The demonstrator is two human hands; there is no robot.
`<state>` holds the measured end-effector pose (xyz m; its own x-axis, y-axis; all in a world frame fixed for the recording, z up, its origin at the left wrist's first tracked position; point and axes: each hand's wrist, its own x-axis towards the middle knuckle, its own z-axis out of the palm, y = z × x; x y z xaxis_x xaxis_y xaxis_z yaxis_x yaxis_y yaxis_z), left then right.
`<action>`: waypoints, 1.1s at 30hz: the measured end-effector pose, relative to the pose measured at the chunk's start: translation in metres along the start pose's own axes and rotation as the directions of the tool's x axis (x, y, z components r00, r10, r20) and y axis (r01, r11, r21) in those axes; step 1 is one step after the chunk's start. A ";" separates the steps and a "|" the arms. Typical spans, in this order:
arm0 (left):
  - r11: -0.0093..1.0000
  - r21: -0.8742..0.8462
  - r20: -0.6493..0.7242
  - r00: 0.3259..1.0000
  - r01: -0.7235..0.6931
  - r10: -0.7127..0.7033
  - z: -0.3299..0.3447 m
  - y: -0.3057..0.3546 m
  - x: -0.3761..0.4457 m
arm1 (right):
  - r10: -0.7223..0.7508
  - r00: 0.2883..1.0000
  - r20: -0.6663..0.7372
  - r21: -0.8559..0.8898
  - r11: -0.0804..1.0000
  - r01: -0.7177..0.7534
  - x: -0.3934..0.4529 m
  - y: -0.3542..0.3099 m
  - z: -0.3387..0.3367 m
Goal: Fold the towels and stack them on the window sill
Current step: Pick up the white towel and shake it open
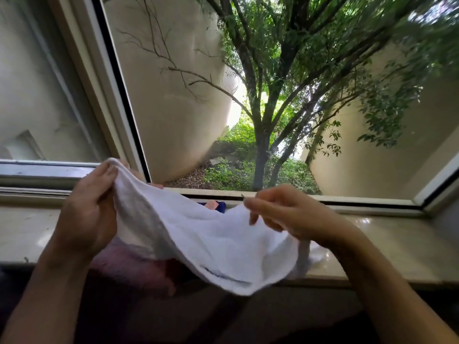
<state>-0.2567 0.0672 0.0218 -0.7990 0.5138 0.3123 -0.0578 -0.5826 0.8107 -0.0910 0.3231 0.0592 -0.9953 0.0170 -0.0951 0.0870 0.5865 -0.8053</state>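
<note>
A white towel (206,242) hangs spread in the air above the window sill (387,247). My left hand (87,214) grips its upper left corner, with the thumb on the near side. My right hand (283,214) holds the towel's right edge with curled fingers, and the cloth sags between the two hands. Under the white towel lies a pink towel (134,266) on the sill's front edge. A dark blue towel (219,207) shows just behind the white one, mostly hidden.
The sill is pale polished stone running the full width. Behind it stands the window frame (116,100) with glass; a tree and walls lie outside. Below the sill it is dark.
</note>
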 end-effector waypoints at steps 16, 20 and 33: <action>0.926 0.368 -0.167 0.974 -0.082 0.152 0.023 0.027 0.020 | -0.161 0.957 -0.243 -0.483 0.875 0.024 0.088 0.001 -0.003; 0.710 0.699 -0.272 0.887 -0.084 0.373 0.020 0.025 0.036 | -0.261 0.861 -0.437 -0.443 0.895 0.046 0.050 -0.028 -0.037; 0.512 0.854 -0.319 0.686 -0.091 0.654 0.056 0.047 0.059 | -0.244 0.687 -0.684 -0.428 0.897 -0.108 -0.006 -0.002 -0.100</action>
<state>-0.2726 0.1058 0.1058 -0.7770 -0.2289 0.5864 0.5545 0.1923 0.8097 -0.0896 0.4027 0.1203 -0.7341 0.4229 0.5313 0.1676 0.8710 -0.4618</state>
